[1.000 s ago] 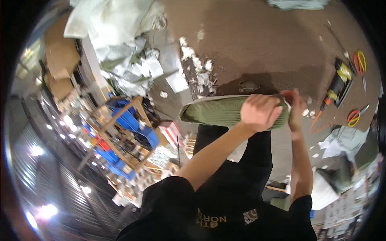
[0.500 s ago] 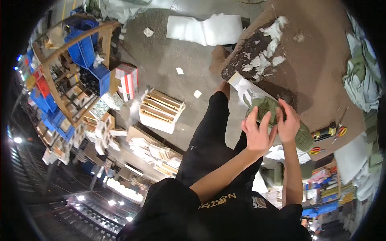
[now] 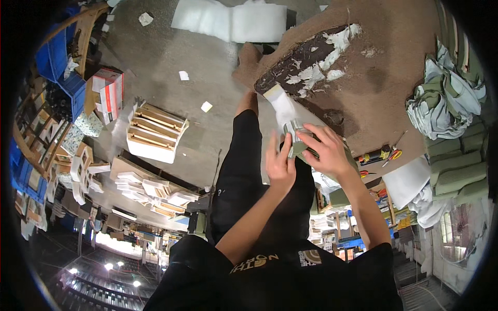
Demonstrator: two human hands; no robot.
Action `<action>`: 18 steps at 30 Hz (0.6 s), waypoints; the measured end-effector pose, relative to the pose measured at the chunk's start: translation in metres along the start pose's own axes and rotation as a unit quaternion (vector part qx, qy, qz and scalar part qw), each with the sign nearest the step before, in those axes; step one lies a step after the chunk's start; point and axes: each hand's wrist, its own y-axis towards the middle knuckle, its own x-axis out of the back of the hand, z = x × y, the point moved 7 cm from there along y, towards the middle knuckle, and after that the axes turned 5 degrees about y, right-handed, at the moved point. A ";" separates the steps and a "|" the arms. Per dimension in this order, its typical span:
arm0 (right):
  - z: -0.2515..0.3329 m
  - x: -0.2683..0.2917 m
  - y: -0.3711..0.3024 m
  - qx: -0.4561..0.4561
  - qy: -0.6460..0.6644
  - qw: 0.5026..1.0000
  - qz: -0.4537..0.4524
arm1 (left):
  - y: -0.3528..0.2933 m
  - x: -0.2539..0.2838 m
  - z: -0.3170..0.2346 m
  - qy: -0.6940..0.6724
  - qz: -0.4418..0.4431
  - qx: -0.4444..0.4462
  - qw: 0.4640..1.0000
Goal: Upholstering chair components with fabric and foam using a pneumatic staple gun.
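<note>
A padded piece with a green ribbed fabric cover (image 3: 298,147) lies across the near edge of the brown-covered table, in front of my body. White padding (image 3: 282,106) comes out of its far end. My right hand (image 3: 328,151) lies over the piece, its fingers bent onto the folded pale edge of the cover. On the other side, my left hand (image 3: 280,165) is beside that edge, fingers stretched and apart, slightly blurred, the index fingertip at the fabric. Both hands and my right forearm hide most of the piece.
The brown table (image 3: 394,78) bears torn white fluff (image 3: 337,46), scissors (image 3: 395,155) and a yellow-black tool (image 3: 383,152). Green and pale fabric (image 3: 446,98) is heaped at right. On the floor at left stand a white slatted wooden frame (image 3: 155,135) and a red-white carton (image 3: 109,96).
The view has shifted, so the surroundings sit further left. My hands have moved from the middle of the green piece to its padded end, and my left hand has drawn apart from my right.
</note>
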 end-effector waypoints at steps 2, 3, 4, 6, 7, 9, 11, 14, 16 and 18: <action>0.001 -0.004 0.002 0.002 -0.037 0.999 -0.019 | 0.012 -0.004 0.004 -0.080 0.006 -0.010 0.997; 0.001 -0.004 0.005 0.011 -0.032 0.998 -0.049 | 0.017 -0.012 0.007 -0.159 0.058 0.011 0.985; 0.000 -0.008 0.009 0.012 -0.028 0.998 -0.046 | 0.022 -0.011 0.008 -0.158 0.038 0.015 0.987; -0.005 0.000 0.017 -0.011 -0.005 0.991 -0.135 | 0.034 -0.013 0.008 -0.186 0.043 0.001 0.982; -0.003 0.002 0.020 -0.011 -0.021 0.987 -0.159 | 0.043 -0.013 0.010 -0.153 0.056 -0.029 0.986; -0.001 -0.005 0.031 -0.030 -0.043 0.991 -0.123 | 0.056 -0.011 0.017 -0.190 0.065 -0.044 0.979; -0.001 -0.007 0.042 -0.057 -0.101 0.987 -0.109 | 0.064 -0.016 0.032 -0.238 0.107 -0.013 0.965; -0.016 -0.016 0.062 -0.135 -0.061 0.987 -0.061 | 0.075 -0.029 0.051 -0.233 0.162 0.002 0.959; -0.028 -0.027 0.074 -0.172 -0.020 0.985 -0.016 | 0.079 -0.039 0.063 -0.223 0.187 0.024 0.956; -0.039 -0.035 0.080 -0.221 0.001 0.975 -0.007 | 0.082 -0.047 0.074 -0.224 0.193 0.063 0.953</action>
